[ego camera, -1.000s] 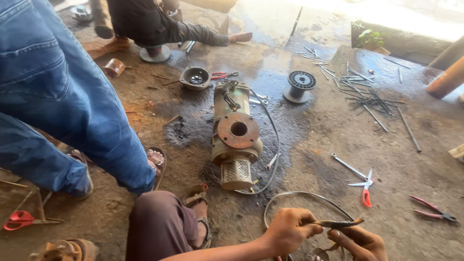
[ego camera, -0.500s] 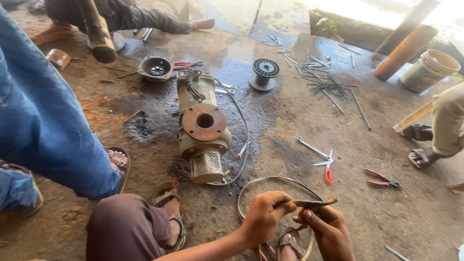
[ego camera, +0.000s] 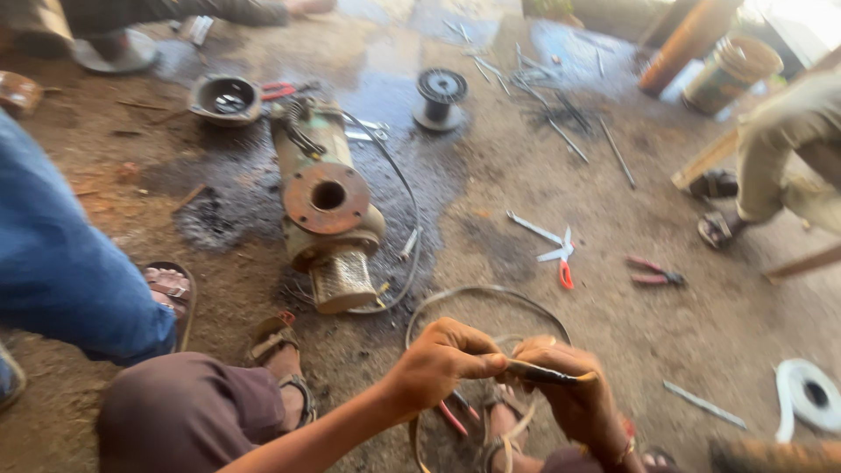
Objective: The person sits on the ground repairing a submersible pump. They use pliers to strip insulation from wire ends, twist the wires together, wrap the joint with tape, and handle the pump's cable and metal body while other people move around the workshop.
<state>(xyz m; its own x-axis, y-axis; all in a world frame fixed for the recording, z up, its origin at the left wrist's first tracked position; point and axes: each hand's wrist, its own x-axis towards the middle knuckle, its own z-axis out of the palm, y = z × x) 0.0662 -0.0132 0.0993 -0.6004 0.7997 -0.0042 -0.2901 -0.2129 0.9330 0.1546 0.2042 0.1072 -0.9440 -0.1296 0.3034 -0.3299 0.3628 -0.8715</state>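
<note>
My left hand and my right hand meet low in the view, both pinching the end of a dark flat cable. The cable curls away in a loop on the dirt floor just beyond my hands. A greenish pump motor with a rusty round flange and a mesh end lies on an oily patch beyond the loop. My knee in brown cloth and my sandalled foot are at the lower left.
Orange-handled scissors and red pliers lie right of the loop. A wire spool, a metal cap and scattered rods lie farther off. A person's blue-jeaned leg is left; another's foot right. A white tape roll sits bottom right.
The view has swung to the right and come closer, so the pump has slid left. My hands keep their hold on the cable end, and a second person's leg has come into view on the right.
</note>
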